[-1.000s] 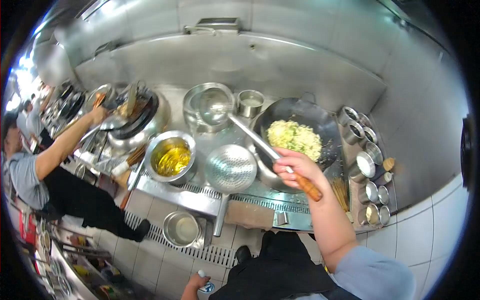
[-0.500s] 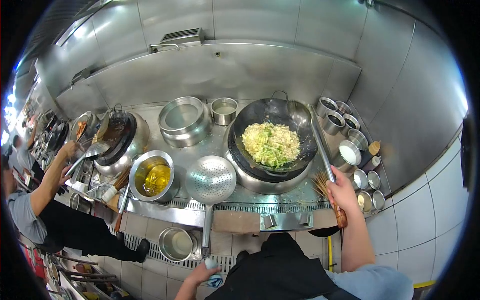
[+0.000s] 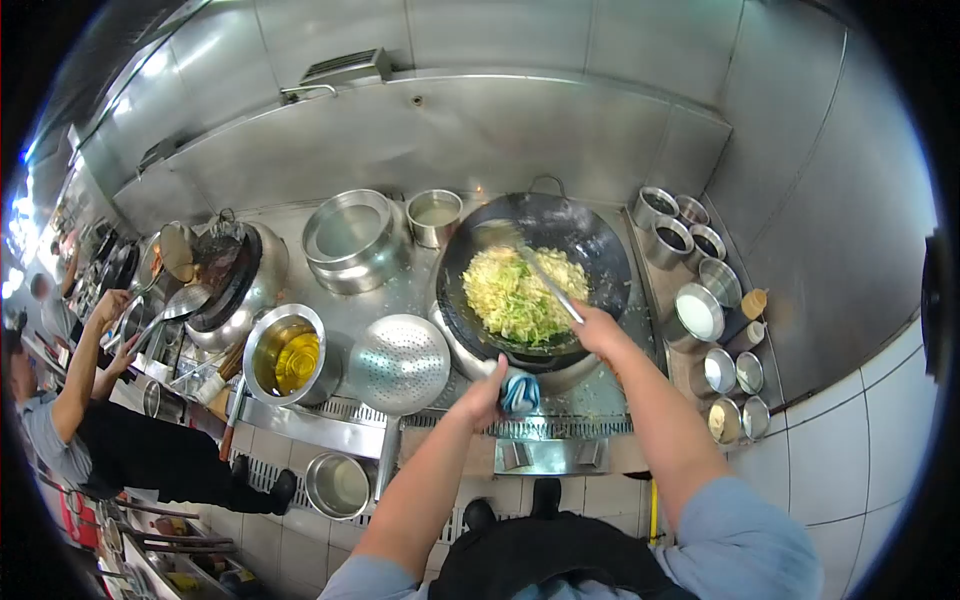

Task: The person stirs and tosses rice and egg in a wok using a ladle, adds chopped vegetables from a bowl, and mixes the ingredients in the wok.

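Note:
In front of me a black wok [image 3: 607, 228] sits on the burner, holding what looks like fried rice [image 3: 522, 294] with chopped green leaves. My right hand [image 3: 599, 332] is closed round the handle of a ladle [image 3: 548, 282]; the ladle's bowl end is in the wok, at the far left of the food. At the wok's near side, my left hand [image 3: 484, 398] grips a folded blue and white cloth [image 3: 520, 394]. Whether the cloth touches the wok's rim I cannot tell.
Left of the wok lie a perforated strainer [image 3: 400, 362] and a pot of yellow oil [image 3: 262, 360]. Seasoning containers [image 3: 698, 312] line the right side. A lidded pot [image 3: 350, 262] stands behind. At far left, a co-worker [image 3: 75, 440] handles a ladle at another wok.
My right hand has swung the ladle from the wok's right side into the food. My left hand has risen with the cloth from below the counter to the wok's near edge.

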### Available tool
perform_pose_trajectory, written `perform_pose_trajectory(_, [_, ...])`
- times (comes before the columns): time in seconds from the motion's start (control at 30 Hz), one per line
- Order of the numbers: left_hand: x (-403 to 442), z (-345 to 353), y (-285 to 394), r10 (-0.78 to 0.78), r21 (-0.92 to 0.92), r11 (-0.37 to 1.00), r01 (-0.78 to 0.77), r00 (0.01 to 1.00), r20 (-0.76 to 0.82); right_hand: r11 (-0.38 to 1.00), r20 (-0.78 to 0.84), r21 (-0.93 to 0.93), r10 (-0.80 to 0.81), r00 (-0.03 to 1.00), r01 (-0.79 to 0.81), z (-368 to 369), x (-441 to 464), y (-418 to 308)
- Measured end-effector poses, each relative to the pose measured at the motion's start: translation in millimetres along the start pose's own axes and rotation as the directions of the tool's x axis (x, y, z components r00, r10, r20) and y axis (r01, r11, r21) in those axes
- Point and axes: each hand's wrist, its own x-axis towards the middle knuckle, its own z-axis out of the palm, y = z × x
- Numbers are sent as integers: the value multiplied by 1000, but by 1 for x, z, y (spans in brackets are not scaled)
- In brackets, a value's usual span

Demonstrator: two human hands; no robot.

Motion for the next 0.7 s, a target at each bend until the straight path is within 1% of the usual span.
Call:
perform_pose_trajectory(0.03, [10,4,5,-10,-4,1000,10,999,30,978,38,-126,-166,985,169,4,-3,17])
perform_pose_trajectory(0.1, [32,12,8,45,-8,999,-45,999,2,906,113,-368,-180,977,210,-37,-54,2])
perform_pose_trajectory(0.17, [43,18,1,15,-25,1000,-16,999,-35,771,78,-594,-230,970,230,-66,-92,9])
perform_pose_trajectory(0.23, [48,23,-9,11,-59,998,-15,998,-64,766,-15,-595,-314,949,244,-73,-118,50])
perform_pose_trajectory(0.27, [50,26,-10,-13,-138,990,3,997,-71,765,-13,-596,-316,949,246,-72,-126,73])
perform_pose_trajectory(0.33, [65,29,-16,-25,-258,966,3,996,-80,871,-145,-486,-154,977,65,-67,-140,111])
perform_pose_trajectory(0.37, [73,31,-19,-31,-317,948,2,996,-85,872,-140,-486,-141,980,56,-67,-145,115])
perform_pose_trajectory(0.4, [103,23,-22,-52,-381,925,5,992,-114,871,-183,-490,-100,978,-2,-67,-150,118])
perform_pose_trajectory(0.43, [116,26,-26,-16,-416,907,-63,983,-184,868,-221,-493,-60,973,-59,-65,-155,120])
perform_pose_trajectory(0.47, [127,30,-30,21,-442,887,-135,967,-253,911,-153,-404,18,988,-79,-77,-168,101])
perform_pose_trajectory(0.5, [114,41,-45,97,-421,870,-258,926,-365,941,-84,-328,57,995,-81,-92,-185,86])
perform_pose_trajectory(0.53, [76,61,-43,125,-410,872,-268,931,-343,966,-5,-255,50,999,-49,-112,-213,75])
perform_pose_trajectory(0.57, [40,73,-49,77,-455,855,-247,930,-359,984,50,-180,22,999,-13,-135,-229,66])
perform_pose_trajectory(0.6, [-3,99,-43,91,-513,812,-277,929,-359,984,48,-175,29,998,-21,-148,-235,64])
perform_pose_trajectory(0.63, [-33,120,-33,112,-569,761,-311,927,-357,963,116,-233,-109,987,134,-158,-238,64])
perform_pose_trajectory(0.67, [-44,121,-26,-5,-516,833,-200,929,-369,925,213,-266,-218,952,271,-157,-250,67])
perform_pose_trajectory(0.7, [-20,103,-30,-22,-504,847,-167,938,-346,946,251,-275,-103,963,173,-146,-240,60])
